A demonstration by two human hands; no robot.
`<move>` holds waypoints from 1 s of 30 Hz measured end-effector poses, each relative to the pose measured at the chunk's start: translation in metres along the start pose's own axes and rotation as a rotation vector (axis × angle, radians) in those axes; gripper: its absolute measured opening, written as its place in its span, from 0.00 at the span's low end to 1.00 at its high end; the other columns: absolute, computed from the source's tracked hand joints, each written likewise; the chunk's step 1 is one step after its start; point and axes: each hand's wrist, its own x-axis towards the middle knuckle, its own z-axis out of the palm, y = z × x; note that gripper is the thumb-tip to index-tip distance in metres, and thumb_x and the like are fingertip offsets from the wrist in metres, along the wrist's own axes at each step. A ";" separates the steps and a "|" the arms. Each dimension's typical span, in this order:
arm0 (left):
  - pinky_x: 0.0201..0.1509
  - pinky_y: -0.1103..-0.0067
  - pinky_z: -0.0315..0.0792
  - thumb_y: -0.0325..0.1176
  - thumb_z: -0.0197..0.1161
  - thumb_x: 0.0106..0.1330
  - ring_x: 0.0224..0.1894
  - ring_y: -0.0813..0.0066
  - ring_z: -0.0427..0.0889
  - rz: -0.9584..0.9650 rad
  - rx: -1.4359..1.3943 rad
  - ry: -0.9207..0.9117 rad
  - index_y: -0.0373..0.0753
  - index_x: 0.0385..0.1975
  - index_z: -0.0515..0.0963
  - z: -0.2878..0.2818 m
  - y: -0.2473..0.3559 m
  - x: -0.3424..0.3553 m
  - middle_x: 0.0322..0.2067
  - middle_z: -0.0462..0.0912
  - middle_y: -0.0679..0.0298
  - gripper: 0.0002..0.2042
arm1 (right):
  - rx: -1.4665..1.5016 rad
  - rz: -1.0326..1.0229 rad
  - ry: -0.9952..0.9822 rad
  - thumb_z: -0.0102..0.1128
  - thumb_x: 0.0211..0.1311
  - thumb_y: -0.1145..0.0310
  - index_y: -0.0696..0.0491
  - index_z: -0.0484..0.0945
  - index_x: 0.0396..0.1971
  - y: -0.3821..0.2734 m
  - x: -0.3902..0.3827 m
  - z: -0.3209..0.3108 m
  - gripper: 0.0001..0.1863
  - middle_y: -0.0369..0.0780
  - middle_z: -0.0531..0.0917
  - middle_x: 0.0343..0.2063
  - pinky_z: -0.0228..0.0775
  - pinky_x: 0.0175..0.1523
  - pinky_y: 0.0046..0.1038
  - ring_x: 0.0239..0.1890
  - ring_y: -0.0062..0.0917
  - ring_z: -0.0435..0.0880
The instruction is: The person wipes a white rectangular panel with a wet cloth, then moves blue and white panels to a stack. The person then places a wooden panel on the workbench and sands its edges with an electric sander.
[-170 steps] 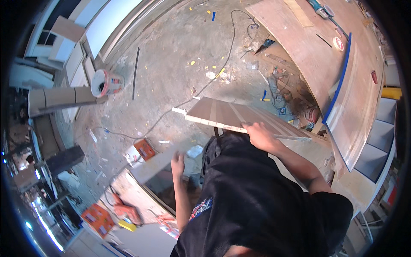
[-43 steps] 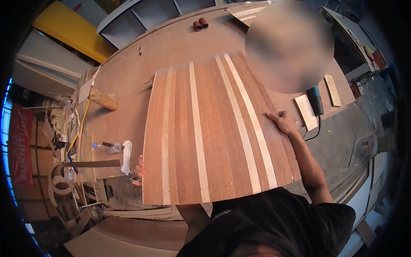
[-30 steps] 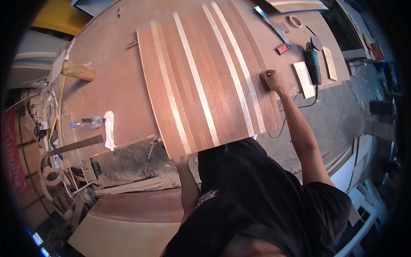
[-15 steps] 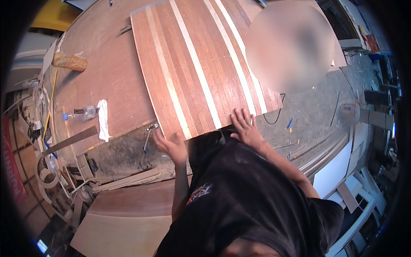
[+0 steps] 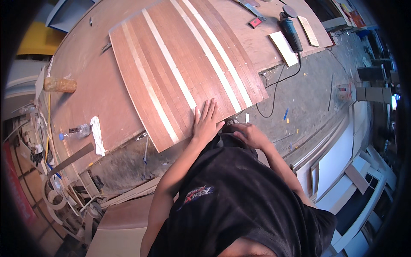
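Note:
A large, slightly curved wooden panel (image 5: 171, 73) with brown strips and several pale stripes lies on the workbench in front of me. My left hand (image 5: 206, 123) rests flat on its near edge, fingers stretched out and pointing away from me. Just right of it, close to my body, is my right hand (image 5: 251, 135); its fingers are apart and hold nothing visible. Past its fingertips, beside the panel's edge, sits a small dark and metallic object (image 5: 231, 121) that I cannot make out.
A power tool with a round disc (image 5: 291, 36) lies far right between wood offcuts (image 5: 283, 48), its cord hanging off the bench (image 5: 85, 98). At left are a plastic bottle (image 5: 79, 131), a white cloth (image 5: 97, 136) and a brown cylinder (image 5: 60, 85). A bucket (image 5: 346, 92) stands on the floor.
My left hand has moved right onto the panel. My right hand has come off the panel's edge toward my body. The blurred round shape at the far right is gone, uncovering the power tool.

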 end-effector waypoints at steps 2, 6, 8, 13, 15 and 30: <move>0.76 0.45 0.38 0.53 0.57 0.68 0.78 0.61 0.44 -0.019 0.035 -0.041 0.39 0.74 0.54 -0.004 0.012 0.000 0.76 0.48 0.60 0.39 | 0.039 0.029 0.117 0.55 0.71 0.59 0.56 0.77 0.56 0.025 -0.010 -0.013 0.21 0.52 0.84 0.46 0.73 0.57 0.42 0.49 0.50 0.82; 0.75 0.45 0.40 0.49 0.59 0.68 0.77 0.59 0.50 -0.035 0.066 -0.013 0.38 0.72 0.59 -0.001 0.026 -0.019 0.74 0.54 0.59 0.36 | 0.030 0.142 0.236 0.56 0.70 0.58 0.56 0.79 0.53 0.069 -0.028 -0.049 0.20 0.53 0.84 0.45 0.74 0.53 0.44 0.47 0.51 0.83; 0.75 0.46 0.42 0.47 0.60 0.67 0.75 0.59 0.54 -0.081 0.095 0.036 0.38 0.69 0.62 0.000 0.039 -0.015 0.72 0.59 0.59 0.34 | 0.013 0.178 0.232 0.57 0.70 0.59 0.57 0.80 0.52 0.087 -0.033 -0.078 0.19 0.53 0.84 0.46 0.74 0.54 0.43 0.48 0.50 0.83; 0.72 0.52 0.52 0.41 0.60 0.68 0.64 0.60 0.69 -0.266 0.113 0.186 0.39 0.54 0.75 0.004 0.055 0.014 0.57 0.74 0.59 0.18 | -0.020 0.092 0.297 0.57 0.70 0.61 0.59 0.80 0.51 0.139 -0.029 -0.140 0.19 0.52 0.84 0.47 0.75 0.55 0.40 0.50 0.48 0.83; 0.71 0.52 0.53 0.38 0.58 0.69 0.60 0.61 0.71 -0.337 0.119 0.210 0.40 0.46 0.77 0.007 0.056 0.024 0.52 0.76 0.61 0.12 | -0.020 0.070 0.351 0.59 0.69 0.62 0.60 0.81 0.50 0.162 -0.019 -0.166 0.18 0.51 0.85 0.47 0.75 0.56 0.39 0.50 0.46 0.84; 0.50 0.64 0.81 0.54 0.59 0.72 0.43 0.63 0.84 -1.080 -1.736 1.024 0.33 0.53 0.73 0.071 0.079 0.007 0.45 0.81 0.54 0.26 | -0.244 0.233 0.699 0.71 0.50 0.38 0.60 0.72 0.58 0.344 0.218 -0.399 0.46 0.53 0.82 0.52 0.72 0.58 0.43 0.55 0.45 0.82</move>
